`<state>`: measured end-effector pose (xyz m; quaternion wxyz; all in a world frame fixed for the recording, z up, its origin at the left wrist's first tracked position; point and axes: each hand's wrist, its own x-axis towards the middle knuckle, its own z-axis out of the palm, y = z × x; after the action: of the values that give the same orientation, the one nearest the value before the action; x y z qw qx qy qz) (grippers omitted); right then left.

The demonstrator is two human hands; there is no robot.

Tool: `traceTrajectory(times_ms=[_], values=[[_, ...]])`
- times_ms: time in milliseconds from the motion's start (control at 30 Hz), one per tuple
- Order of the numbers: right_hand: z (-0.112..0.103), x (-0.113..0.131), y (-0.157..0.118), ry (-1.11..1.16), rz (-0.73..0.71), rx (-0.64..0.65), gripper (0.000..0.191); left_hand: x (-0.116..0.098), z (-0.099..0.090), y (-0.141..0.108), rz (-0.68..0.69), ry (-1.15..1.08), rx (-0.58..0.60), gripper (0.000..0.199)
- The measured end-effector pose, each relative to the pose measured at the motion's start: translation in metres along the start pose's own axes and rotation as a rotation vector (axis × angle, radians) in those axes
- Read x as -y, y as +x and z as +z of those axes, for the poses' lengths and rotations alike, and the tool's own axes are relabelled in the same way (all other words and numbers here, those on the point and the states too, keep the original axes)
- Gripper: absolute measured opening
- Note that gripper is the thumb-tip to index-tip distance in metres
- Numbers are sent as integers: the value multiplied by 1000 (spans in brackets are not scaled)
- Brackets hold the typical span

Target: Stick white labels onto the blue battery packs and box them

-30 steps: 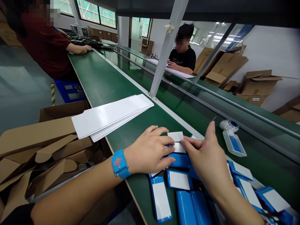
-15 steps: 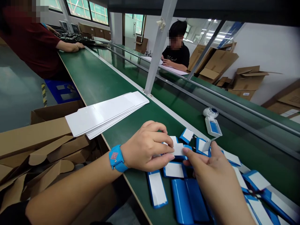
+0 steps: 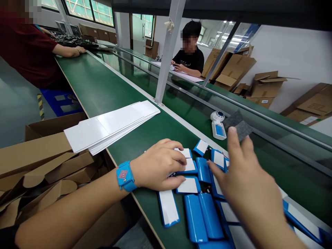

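Note:
My left hand (image 3: 158, 166), with a blue wrist strap (image 3: 126, 176) on its wrist, curls over a blue battery pack (image 3: 188, 166) with a white label. A loose group of similar blue battery packs (image 3: 194, 218) lies on the green conveyor belt (image 3: 103, 79), some partly under my hands. A thin red wire shows among them. My right hand (image 3: 246, 173) is raised over the far packs, its fingers spread. A grey felt pad (image 3: 238, 124) sits at its fingertips, apparently pinched there.
A stack of long white card strips (image 3: 111, 126) lies on the belt, overhanging an open cardboard box (image 3: 38, 155) at left. A white-and-blue device (image 3: 218, 129) stands beyond a metal post (image 3: 168, 52) and rail. Co-workers stand (image 3: 26, 45) and sit (image 3: 188, 58) farther along.
My right hand has risen toward the far side, and the grey felt pad now shows at its fingertips. My view has swung slightly, while my left hand stays on the packs.

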<state>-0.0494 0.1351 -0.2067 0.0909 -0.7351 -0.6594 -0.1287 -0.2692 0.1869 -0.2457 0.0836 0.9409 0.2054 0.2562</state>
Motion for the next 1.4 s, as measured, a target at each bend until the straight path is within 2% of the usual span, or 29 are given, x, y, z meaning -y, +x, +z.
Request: traceTrajectory(times_ms=[67, 100, 200, 233, 300, 367, 400, 500, 567, 633, 667, 767, 800, 833, 867, 933, 1000, 1033, 1100, 1200, 1267, 1333, 1400], values=[[-3, -22, 14, 275, 53, 36, 75, 1, 0, 0, -18, -9, 47, 22], [-3, -32, 20, 399, 81, 71, 65, 0, -1, 1, -35, -14, 69, 24], [-1, -49, 32, 579, 135, 147, 40, -4, -6, 6, -120, 2, 44, 31], [-1, -52, 35, 621, 144, 207, 39, -7, -7, 8, -149, 17, 9, 32], [1, -54, 39, 762, 165, 414, 42, -16, -10, 15, -181, 41, -47, 30], [4, -53, 42, 922, 205, 650, 46, -26, -8, 22, -174, 48, -52, 28], [6, -52, 43, 975, 215, 728, 45, -30, -6, 25, -164, 48, -40, 28], [15, -49, 42, 992, 179, 787, 41, -40, 3, 32, -137, 58, 61, 33], [19, -48, 40, 895, 113, 775, 40, -42, 10, 34, -128, 79, 140, 42], [18, -50, 39, 762, 29, 660, 38, -42, 16, 36, -109, 106, 182, 51], [14, -52, 39, 669, -11, 523, 39, -41, 18, 37, -93, 109, 184, 52], [-3, -64, 43, 346, -83, 8, 53, -37, 22, 40, -65, 66, 188, 50], [-10, -68, 43, 332, -87, -75, 53, -36, 22, 41, -64, 42, 196, 50], [-15, -71, 42, 397, -89, -56, 50, -37, 20, 41, -73, 26, 204, 50], [-19, -72, 39, 529, -97, 54, 44, -39, 18, 41, -93, 20, 200, 49], [-23, -71, 27, 822, -137, 382, 34, -48, 11, 36, -156, 13, 131, 41], [-20, -65, 8, 963, -181, 650, 27, -65, 5, 25, -225, -9, -6, 27], [-18, -61, -2, 994, -205, 719, 23, -74, 4, 18, -241, -28, -67, 22], [-13, -53, -18, 1026, -242, 768, 21, -94, 8, 4, -235, -56, -119, 20], [-4, -46, -32, 1037, -320, 754, 26, -114, 26, -11, -214, -14, -88, 31], [2, -45, -37, 899, -451, 688, 32, -120, 39, -16, -207, 31, -57, 46], [7, -45, -39, 573, -552, 465, 33, -121, 46, -17, -207, 19, -29, 54], [8, -45, -39, 212, -519, 166, 53, -121, 45, -15, -224, -24, -10, 57]])
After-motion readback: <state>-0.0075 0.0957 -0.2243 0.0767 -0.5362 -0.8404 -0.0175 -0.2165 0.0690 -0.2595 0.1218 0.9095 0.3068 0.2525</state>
